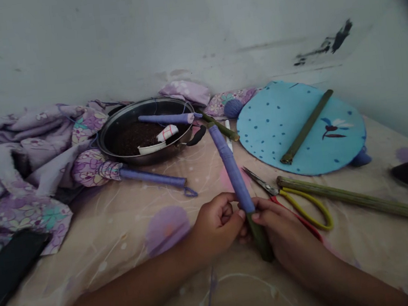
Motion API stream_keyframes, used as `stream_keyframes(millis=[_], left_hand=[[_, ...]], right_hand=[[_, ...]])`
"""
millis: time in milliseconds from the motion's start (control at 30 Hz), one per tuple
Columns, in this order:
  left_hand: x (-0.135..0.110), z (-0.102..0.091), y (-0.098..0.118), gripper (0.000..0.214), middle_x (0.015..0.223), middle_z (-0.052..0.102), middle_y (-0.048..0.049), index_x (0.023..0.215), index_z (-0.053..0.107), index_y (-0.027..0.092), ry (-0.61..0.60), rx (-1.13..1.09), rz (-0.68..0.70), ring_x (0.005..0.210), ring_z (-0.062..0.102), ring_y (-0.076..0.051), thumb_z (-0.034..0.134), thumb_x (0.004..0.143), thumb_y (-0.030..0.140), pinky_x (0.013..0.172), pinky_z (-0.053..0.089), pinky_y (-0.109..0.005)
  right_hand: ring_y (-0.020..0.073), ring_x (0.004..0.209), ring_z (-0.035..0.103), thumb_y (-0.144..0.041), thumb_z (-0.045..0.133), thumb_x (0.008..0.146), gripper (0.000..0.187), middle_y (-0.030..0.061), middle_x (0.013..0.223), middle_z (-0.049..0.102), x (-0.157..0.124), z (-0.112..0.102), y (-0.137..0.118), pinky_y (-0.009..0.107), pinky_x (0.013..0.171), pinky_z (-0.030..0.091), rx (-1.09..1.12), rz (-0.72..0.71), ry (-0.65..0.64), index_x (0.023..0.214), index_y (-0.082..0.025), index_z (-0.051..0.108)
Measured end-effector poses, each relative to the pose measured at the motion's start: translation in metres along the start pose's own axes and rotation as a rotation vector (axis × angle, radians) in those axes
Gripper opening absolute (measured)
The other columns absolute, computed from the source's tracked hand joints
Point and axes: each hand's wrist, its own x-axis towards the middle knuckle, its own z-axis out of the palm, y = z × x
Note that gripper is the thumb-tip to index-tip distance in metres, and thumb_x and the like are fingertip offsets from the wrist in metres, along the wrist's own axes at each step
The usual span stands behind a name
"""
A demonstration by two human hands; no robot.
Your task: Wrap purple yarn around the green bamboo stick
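Note:
Between my two hands stands a green plant stalk (260, 240), its upper part wound tightly with purple yarn (232, 167). My left hand (226, 221) grips it from the left, thumb and fingers closed near the lower edge of the winding. From the right, my right hand (276, 221) pinches the stalk at the same height. The stalk leans slightly left, its bare green end pointing down at me. Scissors (306, 207) with yellow and red handles lie just beyond my right hand, partly hidden by it. A thin purple strand (210, 297) hangs below my left wrist.
Left of centre, a dark pan (134, 157) holds dark crumbs and a yarn-wrapped stick (165, 119). A wrapped stick with floral cloth (151, 176) lies before it. At right are a round blue mat (260, 132) and a long stalk (364, 198). A black phone (16, 267) lies left.

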Motion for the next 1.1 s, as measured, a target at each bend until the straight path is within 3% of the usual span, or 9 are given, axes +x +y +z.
stream_keyframes(millis=[67, 167, 267, 400, 567, 700, 933, 1100], left_hand=[[0.000, 0.000, 0.001, 0.026, 0.056, 0.039, 0.0092, 0.098, 0.053, 0.014, -0.053, -0.115, -0.018, 0.047, 0.054, -0.008, 0.060, 0.078, 0.029, 0.047, 0.040, -0.018], [0.000, -0.002, 0.002, 0.028, 0.062, 0.053, 0.0038, 0.096, 0.051, 0.014, -0.208, -0.284, -0.045, 0.053, 0.061, -0.011, 0.059, 0.080, 0.035, 0.053, 0.048, -0.022], [0.000, -0.004, 0.000, 0.032, 0.061, 0.058, 0.0002, 0.095, 0.049, 0.014, -0.304, -0.349, -0.081, 0.052, 0.062, -0.013, 0.058, 0.081, 0.041, 0.050, 0.050, -0.024], [0.000, -0.004, -0.002, 0.031, 0.059, 0.050, 0.0039, 0.092, 0.050, 0.014, -0.249, -0.307, -0.088, 0.048, 0.055, -0.010, 0.062, 0.079, 0.040, 0.044, 0.049, -0.023], [0.001, -0.002, 0.000, 0.033, 0.061, 0.051, 0.0028, 0.099, 0.055, 0.012, -0.130, -0.115, -0.057, 0.051, 0.052, -0.008, 0.057, 0.081, 0.039, 0.046, 0.043, -0.019], [0.001, -0.002, 0.000, 0.038, 0.062, 0.048, 0.0034, 0.108, 0.055, 0.011, -0.097, -0.033, -0.052, 0.052, 0.049, -0.008, 0.056, 0.081, 0.037, 0.049, 0.041, -0.019], [0.000, -0.005, -0.001, 0.040, 0.065, 0.052, 0.0012, 0.110, 0.053, 0.012, -0.174, 0.014, -0.029, 0.057, 0.054, -0.011, 0.054, 0.082, 0.041, 0.052, 0.041, -0.021], [-0.002, -0.006, 0.003, 0.038, 0.064, 0.050, 0.0022, 0.105, 0.055, 0.011, -0.160, -0.007, -0.029, 0.056, 0.052, -0.009, 0.060, 0.078, 0.036, 0.052, 0.038, -0.019]], right_hand=[[0.0139, 0.054, 0.050, -0.026, 0.058, 0.065, 0.016, 0.0006, 0.057, 0.055, 0.000, -0.002, 0.002, 0.026, 0.050, 0.035, -0.030, -0.033, -0.015, 0.077, -0.017, 0.058], [0.0131, 0.050, 0.048, -0.032, 0.053, 0.068, 0.016, 0.0007, 0.055, 0.054, 0.000, -0.001, 0.004, 0.026, 0.049, 0.035, -0.021, -0.033, -0.059, 0.071, -0.017, 0.055], [0.0126, 0.047, 0.047, -0.036, 0.051, 0.068, 0.021, 0.0000, 0.055, 0.054, -0.002, 0.002, 0.005, 0.027, 0.049, 0.038, 0.007, 0.017, -0.105, 0.074, -0.017, 0.055], [0.0152, 0.049, 0.052, -0.037, 0.052, 0.067, 0.026, 0.0008, 0.059, 0.056, -0.001, 0.002, 0.008, 0.028, 0.047, 0.041, -0.011, 0.054, -0.072, 0.084, -0.017, 0.056], [0.0150, 0.052, 0.057, -0.034, 0.057, 0.075, 0.028, 0.0003, 0.063, 0.061, 0.002, -0.007, 0.010, 0.026, 0.050, 0.041, -0.137, -0.019, 0.034, 0.097, -0.018, 0.056], [0.0158, 0.059, 0.059, -0.034, 0.058, 0.078, 0.027, 0.0014, 0.069, 0.063, 0.002, -0.011, 0.009, 0.025, 0.052, 0.041, -0.165, -0.073, 0.003, 0.101, -0.020, 0.055], [0.0099, 0.042, 0.048, -0.029, 0.052, 0.075, 0.012, -0.0038, 0.056, 0.054, -0.003, -0.007, 0.006, 0.020, 0.040, 0.033, -0.196, -0.005, 0.023, 0.083, -0.020, 0.052], [0.0091, 0.042, 0.042, -0.031, 0.053, 0.070, 0.013, -0.0023, 0.054, 0.051, -0.008, 0.003, -0.001, 0.020, 0.037, 0.030, -0.106, 0.038, 0.036, 0.076, -0.019, 0.052]])
